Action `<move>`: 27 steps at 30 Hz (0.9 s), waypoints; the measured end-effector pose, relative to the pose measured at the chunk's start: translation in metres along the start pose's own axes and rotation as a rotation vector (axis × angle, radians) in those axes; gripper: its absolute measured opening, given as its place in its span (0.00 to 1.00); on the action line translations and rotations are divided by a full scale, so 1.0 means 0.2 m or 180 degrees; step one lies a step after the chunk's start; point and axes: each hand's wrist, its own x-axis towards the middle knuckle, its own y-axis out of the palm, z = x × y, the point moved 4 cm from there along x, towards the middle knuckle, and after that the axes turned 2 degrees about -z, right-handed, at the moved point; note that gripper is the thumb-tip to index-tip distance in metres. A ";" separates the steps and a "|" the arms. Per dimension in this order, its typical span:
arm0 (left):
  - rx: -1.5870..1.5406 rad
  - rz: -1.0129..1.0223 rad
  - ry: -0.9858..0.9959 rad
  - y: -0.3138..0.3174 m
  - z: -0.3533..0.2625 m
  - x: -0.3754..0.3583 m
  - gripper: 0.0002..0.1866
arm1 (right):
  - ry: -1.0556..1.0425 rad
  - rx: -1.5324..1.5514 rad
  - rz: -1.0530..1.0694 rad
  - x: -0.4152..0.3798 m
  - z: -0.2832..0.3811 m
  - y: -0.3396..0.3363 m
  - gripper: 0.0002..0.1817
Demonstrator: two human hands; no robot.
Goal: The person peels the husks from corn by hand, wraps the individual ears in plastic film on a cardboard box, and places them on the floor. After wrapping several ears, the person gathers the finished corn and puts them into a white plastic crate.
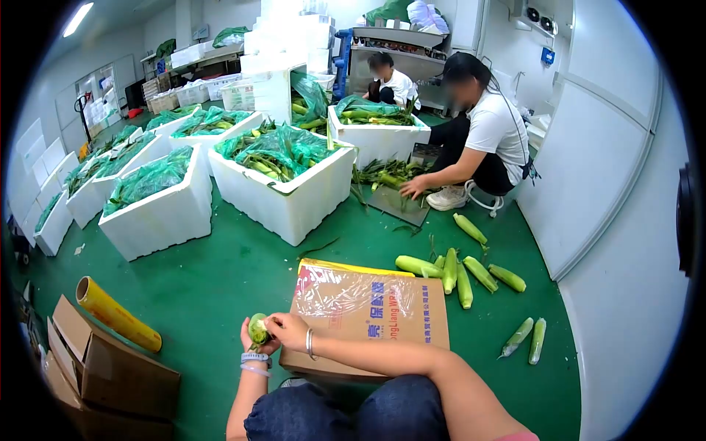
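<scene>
Near the left end of a taped cardboard box (360, 316), both my hands are on one green corn ear (258, 330), seen nearly end-on. My left hand (257, 344) is wrapped round it from the left and below, and wears a band at the wrist. From the right, my right hand (289, 330) pinches at the ear's upper end; a metal bangle is on that wrist. Fine detail between the fingers is too small to tell. Several husked-green ears (450, 270) lie on the floor beyond the box's right corner.
Two wrapped ears (537, 341) lie at the right. White foam crates (294, 209) of corn stand ahead. One person (489, 125) crouches by a grey board (397, 205); another (393, 82) is behind. Open cartons (125, 375) and a yellow film roll (118, 314) are at the left.
</scene>
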 end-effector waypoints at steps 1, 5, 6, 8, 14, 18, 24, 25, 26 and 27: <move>0.0111 -0.0009 0.0006 0.03 0.01 -0.03 0.27 | 0.0029 -0.0044 -0.0004 0.00 0.01 -0.01 0.18; 0.0154 0.0081 -0.0028 -0.03 0.00 0.00 0.28 | 0.0049 -0.0102 -0.0230 -0.05 0.04 -0.03 0.19; 0.0155 0.0163 -0.0026 -0.03 -0.01 0.00 0.28 | 0.0046 -0.0086 -0.0236 -0.06 0.05 -0.03 0.19; 0.0178 0.0244 -0.0039 0.02 0.00 -0.03 0.28 | -0.0023 -0.0104 -0.0238 -0.06 0.07 -0.05 0.19; 0.0206 0.0022 0.0275 0.04 0.00 -0.06 0.28 | 0.0013 -0.0154 -0.0131 -0.08 0.09 -0.07 0.19; 0.0344 -0.0045 0.0313 0.04 0.02 -0.08 0.27 | 0.0256 -0.0102 -0.0057 -0.12 0.11 -0.08 0.19; 0.0307 0.0223 0.0356 0.11 0.04 -0.12 0.27 | 0.0147 -0.0306 -0.0395 -0.19 0.14 -0.10 0.17; 0.0218 0.0351 0.0336 0.14 0.04 -0.13 0.27 | 0.0110 -0.0181 -0.0433 -0.20 0.16 -0.11 0.17; 0.0193 0.0162 0.0384 0.17 0.05 -0.16 0.28 | 0.0072 -0.0050 -0.0473 -0.20 0.17 -0.12 0.17; 0.0202 0.0154 0.0377 0.17 0.05 -0.16 0.28 | 0.0081 -0.0042 -0.0479 -0.21 0.17 -0.12 0.17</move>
